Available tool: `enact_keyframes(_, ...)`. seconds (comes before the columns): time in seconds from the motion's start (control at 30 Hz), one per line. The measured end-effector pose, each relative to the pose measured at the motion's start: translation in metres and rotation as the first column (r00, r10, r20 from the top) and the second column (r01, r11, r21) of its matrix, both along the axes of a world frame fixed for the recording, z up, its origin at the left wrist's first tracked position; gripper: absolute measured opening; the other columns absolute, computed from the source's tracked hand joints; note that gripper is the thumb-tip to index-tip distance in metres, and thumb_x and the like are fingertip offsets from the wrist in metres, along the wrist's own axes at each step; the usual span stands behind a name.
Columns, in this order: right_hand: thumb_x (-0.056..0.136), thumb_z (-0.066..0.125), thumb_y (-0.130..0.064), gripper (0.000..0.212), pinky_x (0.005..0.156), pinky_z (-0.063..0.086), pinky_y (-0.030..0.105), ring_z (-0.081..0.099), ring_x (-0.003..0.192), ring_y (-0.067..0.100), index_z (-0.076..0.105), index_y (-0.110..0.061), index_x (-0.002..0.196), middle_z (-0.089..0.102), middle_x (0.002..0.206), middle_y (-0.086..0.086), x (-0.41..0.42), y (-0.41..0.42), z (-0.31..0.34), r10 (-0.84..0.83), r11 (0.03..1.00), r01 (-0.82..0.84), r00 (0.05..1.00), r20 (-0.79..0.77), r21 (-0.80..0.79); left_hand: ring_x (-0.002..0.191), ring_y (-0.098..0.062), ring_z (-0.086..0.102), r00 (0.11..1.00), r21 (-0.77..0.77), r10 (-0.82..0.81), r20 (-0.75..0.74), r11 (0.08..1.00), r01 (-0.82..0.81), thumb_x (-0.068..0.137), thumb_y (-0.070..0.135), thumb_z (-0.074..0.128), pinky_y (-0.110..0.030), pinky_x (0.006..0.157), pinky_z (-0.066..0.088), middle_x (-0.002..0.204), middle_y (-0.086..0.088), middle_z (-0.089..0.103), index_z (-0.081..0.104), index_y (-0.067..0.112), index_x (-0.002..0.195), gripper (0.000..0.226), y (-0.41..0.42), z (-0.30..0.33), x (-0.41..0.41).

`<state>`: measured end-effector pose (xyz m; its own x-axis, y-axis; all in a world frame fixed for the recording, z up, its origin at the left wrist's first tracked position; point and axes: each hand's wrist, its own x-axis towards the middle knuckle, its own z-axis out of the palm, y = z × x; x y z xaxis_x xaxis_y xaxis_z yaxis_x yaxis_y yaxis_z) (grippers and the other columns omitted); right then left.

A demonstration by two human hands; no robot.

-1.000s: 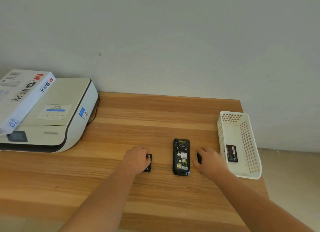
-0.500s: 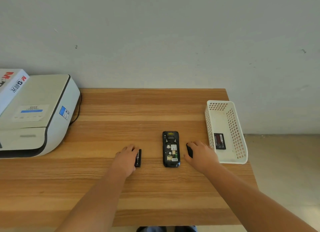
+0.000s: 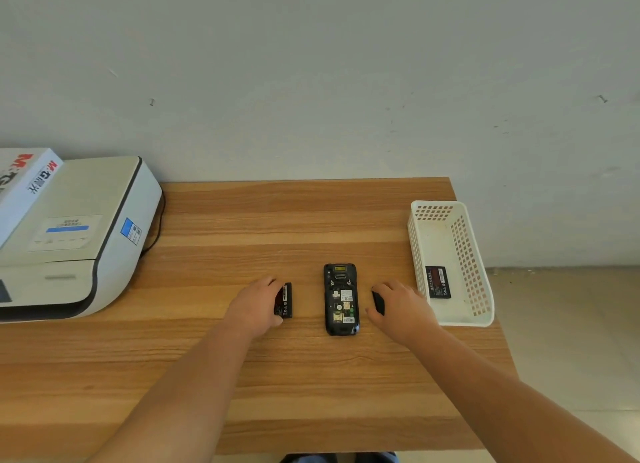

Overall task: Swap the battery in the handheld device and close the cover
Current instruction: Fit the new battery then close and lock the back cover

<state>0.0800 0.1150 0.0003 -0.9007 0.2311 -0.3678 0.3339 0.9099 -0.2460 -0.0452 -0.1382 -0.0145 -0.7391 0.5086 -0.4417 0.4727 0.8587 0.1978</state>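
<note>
A black handheld device (image 3: 340,299) lies face down on the wooden table (image 3: 277,220), its back open and the battery bay bare, showing labels and card slots. Left of it a black battery (image 3: 284,300) lies on the table, half under the fingers of my left hand (image 3: 254,305), which grips its near edge. On the device's right, my right hand (image 3: 398,306) rests over a black cover (image 3: 378,301), mostly hidden beneath the fingers. A second black battery (image 3: 438,281) with a red label lies in the white basket (image 3: 460,319).
A white printer (image 3: 79,241) fills the table's left end, with a paper ream box (image 3: 24,185) on top and a cable behind it. The basket stands at the table's right edge. A grey wall runs along the far side.
Only the view shifted, as my head moved. Both hands stay on the battery and the cover beside the device.
</note>
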Motion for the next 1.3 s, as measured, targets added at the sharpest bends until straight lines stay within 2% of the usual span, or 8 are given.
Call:
enact_keyframes(0.3,0.094,0.046,-0.047,0.05,0.106,0.038,0.038,0.049,0.123,0.023,0.048,-0.023,0.137,0.05,0.138,-0.001,0.005,0.005,0.002,-0.011,0.999,0.011,1.0,0.006,-0.037,0.122,-0.017,0.048,0.991,0.069,-0.129,0.019,0.989,0.127,0.083,0.031,0.074,-0.033,0.099,0.046,0.144,0.007,0.041,0.034,0.023,0.151,0.08,0.058,0.014,0.007)
enact_keyframes(0.5,0.094,0.047,-0.047,0.049,0.104,0.039,0.036,0.049,0.121,0.022,0.05,-0.022,0.136,0.051,0.136,-0.001,0.009,0.011,0.001,-0.018,0.998,0.019,1.0,0.021,-0.052,0.133,-0.02,0.042,0.969,0.024,-0.225,0.103,0.974,0.224,0.084,0.032,0.072,-0.036,0.107,0.041,0.152,0.004,0.034,0.031,0.02,0.152,0.081,0.088,-0.002,0.021)
enact_keyframes(0.67,0.093,0.048,-0.045,0.047,0.104,0.038,0.037,0.05,0.12,0.024,0.052,-0.02,0.134,0.053,0.134,0.001,0.009,0.01,0.0,-0.003,0.998,0.004,1.0,0.017,-0.056,0.13,-0.021,0.042,0.956,-0.018,-0.28,0.084,0.959,0.282,0.084,0.037,0.071,-0.036,0.107,0.041,0.144,0.001,0.042,0.038,0.019,0.148,0.075,0.099,-0.011,0.028)
enact_keyframes(0.87,0.093,0.048,-0.042,0.046,0.102,0.039,0.037,0.05,0.12,0.024,0.053,-0.02,0.133,0.054,0.133,0.001,0.006,0.007,-0.003,0.012,0.998,-0.012,1.0,0.005,-0.066,0.125,-0.021,0.043,0.953,-0.042,-0.299,0.051,0.953,0.301,0.082,0.042,0.07,-0.038,0.106,0.04,0.134,-0.001,0.048,0.05,0.016,0.14,0.066,0.104,-0.017,0.027)
enact_keyframes(1.3,0.093,0.048,-0.042,0.045,0.101,0.04,0.037,0.05,0.12,0.023,0.053,-0.021,0.133,0.054,0.133,0.0,0.005,0.008,-0.007,0.005,0.998,-0.005,1.0,0.008,-0.069,0.122,-0.021,0.044,0.965,-0.01,-0.262,0.009,0.965,0.262,0.085,0.041,0.07,-0.037,0.104,0.041,0.136,0.001,0.043,0.049,0.015,0.14,0.065,0.105,-0.018,0.027)
